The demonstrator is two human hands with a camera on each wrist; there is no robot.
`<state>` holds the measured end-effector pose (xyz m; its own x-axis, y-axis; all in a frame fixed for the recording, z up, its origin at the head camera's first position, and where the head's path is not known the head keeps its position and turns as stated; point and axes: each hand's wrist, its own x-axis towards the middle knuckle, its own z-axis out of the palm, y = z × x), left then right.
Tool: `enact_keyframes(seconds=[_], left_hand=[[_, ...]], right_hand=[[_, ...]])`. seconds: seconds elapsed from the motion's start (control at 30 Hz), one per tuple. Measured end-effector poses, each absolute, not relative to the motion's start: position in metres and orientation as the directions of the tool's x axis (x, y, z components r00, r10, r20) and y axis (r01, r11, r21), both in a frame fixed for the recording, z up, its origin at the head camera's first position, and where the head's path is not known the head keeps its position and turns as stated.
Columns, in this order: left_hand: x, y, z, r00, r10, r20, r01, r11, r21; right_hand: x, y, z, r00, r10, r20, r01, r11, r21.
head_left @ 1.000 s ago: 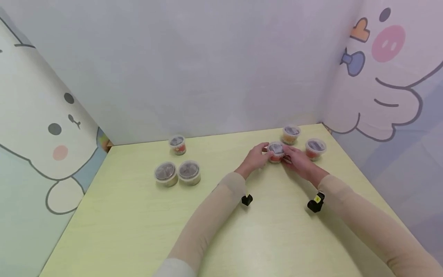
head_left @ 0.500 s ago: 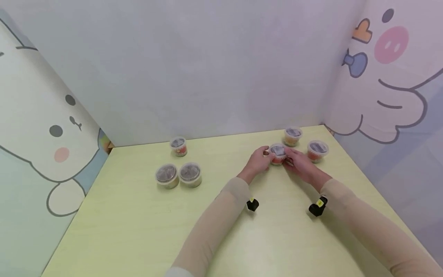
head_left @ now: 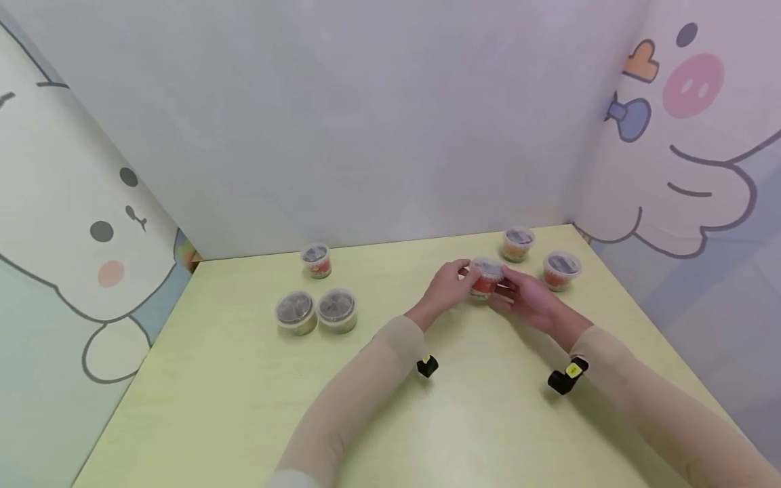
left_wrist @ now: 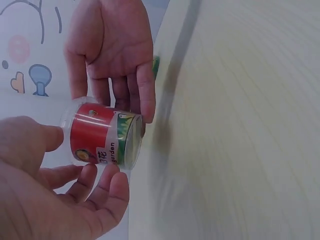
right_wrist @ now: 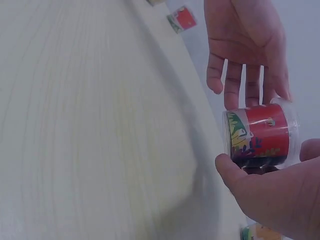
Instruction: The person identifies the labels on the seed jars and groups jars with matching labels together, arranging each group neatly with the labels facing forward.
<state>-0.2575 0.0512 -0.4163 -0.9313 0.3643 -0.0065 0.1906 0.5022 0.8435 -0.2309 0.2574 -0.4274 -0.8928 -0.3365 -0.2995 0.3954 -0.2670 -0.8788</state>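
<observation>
Between my two hands is a small round plastic tub with a clear lid and a red label that turns green toward its base. My left hand holds it from the left, thumb near the lid and fingers curled along the side in the left wrist view. From the other side, my right hand holds it with thumb and fingers. The tub looks slightly raised off the table and a little tilted. Nearest to my right hand stands another lidded tub with a red label; an orange-labelled one is behind.
On the left of the pale yellow table stand a red-labelled tub and two wider lidded tubs, one beside the other. A pale wall sheet rises behind the table's back edge, with cartoon-printed sheets at both sides.
Both hands have drawn the held tub slightly toward me and tipped it, so more of its red label shows. The other tubs keep their places; the head view has shifted a little.
</observation>
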Motion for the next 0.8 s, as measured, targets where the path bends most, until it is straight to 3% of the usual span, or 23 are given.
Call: enact_keyframes(seconds=[0.3,0.8], left_hand=[[-0.25,0.015,-0.401,-0.926,0.374,-0.048,0.088,0.339,0.937],[-0.25,-0.039,-0.382,-0.916,0.396,-0.06,0.031,0.22,0.975]], right_hand=[[-0.227,0.239,-0.409,-0.872,-0.441,-0.215,0.321,-0.181,-0.93],[-0.239,0.191,-0.382,-0.849,-0.489,-0.201,0.293,-0.118,-0.949]])
